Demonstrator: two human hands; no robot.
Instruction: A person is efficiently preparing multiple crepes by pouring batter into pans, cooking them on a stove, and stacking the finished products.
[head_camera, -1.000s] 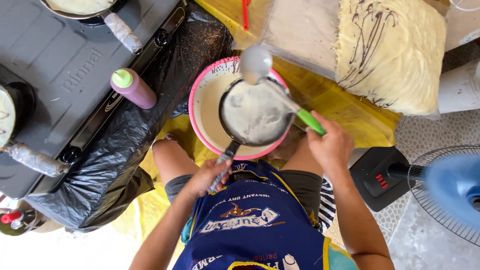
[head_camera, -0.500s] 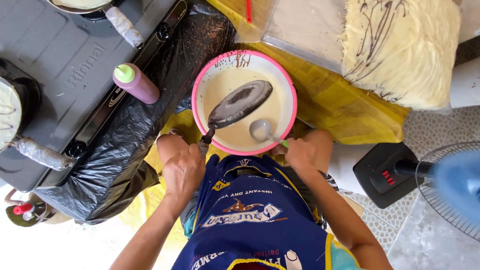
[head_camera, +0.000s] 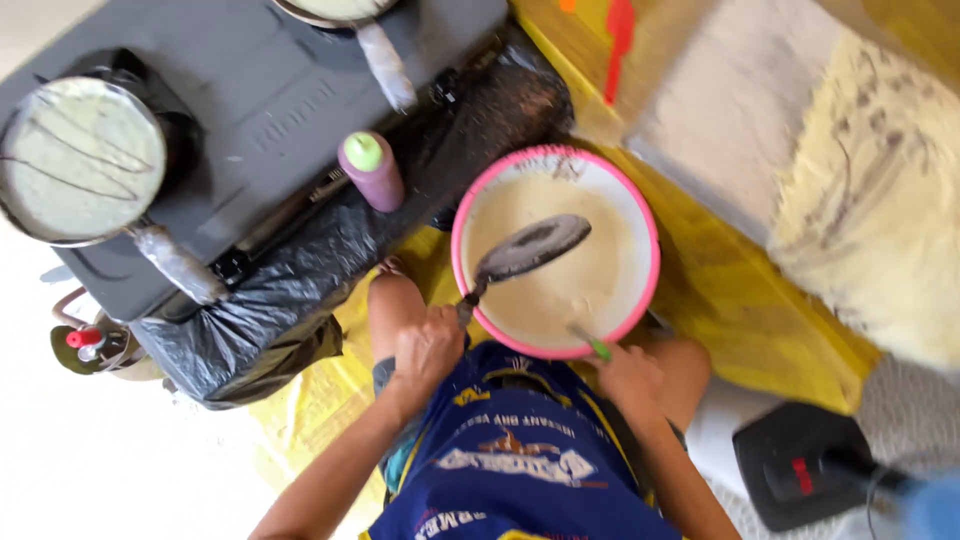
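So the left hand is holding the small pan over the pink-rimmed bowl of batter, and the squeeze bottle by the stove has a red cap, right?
Not quite: the cap on the purple squeeze bottle is green, not red, as the head view shows. The rest stands: the left hand holds the small pan by its handle over the pink-rimmed bowl of batter.

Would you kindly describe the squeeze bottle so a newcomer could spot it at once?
Start at the grey stove top on the left. At its near edge, on black plastic sheeting beside the pink-rimmed batter bowl, stands the squeeze bottle: purple with a green cap, unlike any other item.
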